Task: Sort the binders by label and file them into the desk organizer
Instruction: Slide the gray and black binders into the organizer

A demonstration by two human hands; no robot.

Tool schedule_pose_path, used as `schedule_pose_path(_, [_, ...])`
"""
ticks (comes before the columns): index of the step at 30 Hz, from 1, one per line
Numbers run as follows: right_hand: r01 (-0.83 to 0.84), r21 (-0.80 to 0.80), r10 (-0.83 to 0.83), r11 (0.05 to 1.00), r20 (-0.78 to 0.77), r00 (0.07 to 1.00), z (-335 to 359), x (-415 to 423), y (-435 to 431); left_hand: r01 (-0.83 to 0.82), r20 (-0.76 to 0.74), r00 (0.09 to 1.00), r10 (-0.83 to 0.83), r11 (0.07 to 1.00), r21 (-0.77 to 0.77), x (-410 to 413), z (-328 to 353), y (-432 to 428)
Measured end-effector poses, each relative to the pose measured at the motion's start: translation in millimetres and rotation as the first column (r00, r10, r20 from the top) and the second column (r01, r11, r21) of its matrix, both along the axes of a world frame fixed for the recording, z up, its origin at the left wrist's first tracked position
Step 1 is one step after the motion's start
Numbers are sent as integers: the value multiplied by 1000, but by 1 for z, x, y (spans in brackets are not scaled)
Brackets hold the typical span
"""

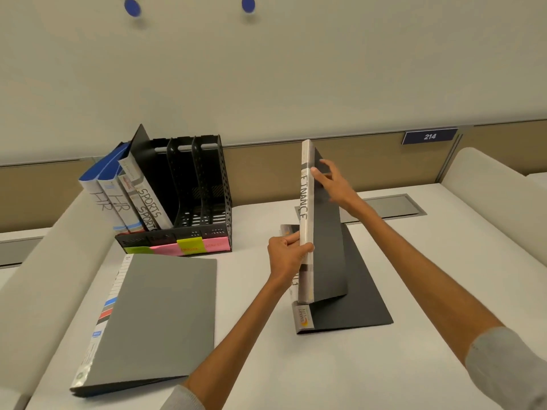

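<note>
Head view, down over desk (296, 365)

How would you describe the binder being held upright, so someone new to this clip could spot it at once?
Start at the black desk organizer at the back left of the white desk, then look right to the two hands. Between the left hand and the right hand stands a dark grey binder. Unlike the others, it is upright outside the organizer, and its pale spine reads FINANCE.

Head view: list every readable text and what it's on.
"FINANCE": spine of held binder
"HR": two blue binders
"SPORTS": two binders in the organizer
"SMART LIFE": flat dark binder
"214": blue wall sign
Sticky notes and grey binder's spine: unreadable.
</note>
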State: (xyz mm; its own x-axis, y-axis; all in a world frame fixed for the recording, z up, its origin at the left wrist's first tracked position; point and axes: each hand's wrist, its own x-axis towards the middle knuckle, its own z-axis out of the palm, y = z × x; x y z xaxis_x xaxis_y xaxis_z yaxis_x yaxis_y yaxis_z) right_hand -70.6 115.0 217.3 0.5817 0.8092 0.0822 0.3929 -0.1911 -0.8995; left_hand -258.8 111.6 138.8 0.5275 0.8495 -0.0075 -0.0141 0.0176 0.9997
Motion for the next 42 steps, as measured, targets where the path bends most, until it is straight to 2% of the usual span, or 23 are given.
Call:
schedule_pose_path(4, [-7, 123, 13, 992, -52, 999, 48, -15, 23, -17, 26, 1000, 14, 993, 116, -16, 0, 6])
schedule_pose_path(11, [-44, 172, 37, 984, 46, 998, 91, -57, 61, -132, 15, 991, 133, 957, 257, -51, 7, 28])
schedule_pose_path(17, [-168, 262, 168, 950, 20, 986, 112, -99, 88, -216, 104, 975, 195, 945, 246, -86, 8, 49])
schedule_pose_path(24, [-290, 356, 259, 888, 132, 957, 140, -165, 117, -354, 187, 931, 313, 898, 260, -129, 15, 82])
schedule_pose_path(26, [-319, 389, 282, 864, 150, 948, 148, -184, 127, -392, 194, 918, 345, 865, 313, -141, 16, 95])
schedule_pose_path(30, [-363, 424, 317, 829, 179, 932, 163, -216, 146, -408, 181, 913, 367, 801, 438, -159, 21, 118])
schedule_pose_path(37, [-395, 479, 334, 784, 210, 919, 185, -247, 178, -483, 219, 874, 434, 728, 486, -179, 35, 153])
schedule_pose_path(42, [-352, 493, 282, 796, 213, 936, 179, -251, 208, -423, 151, 900, 409, 736, 529, -184, 34, 191])
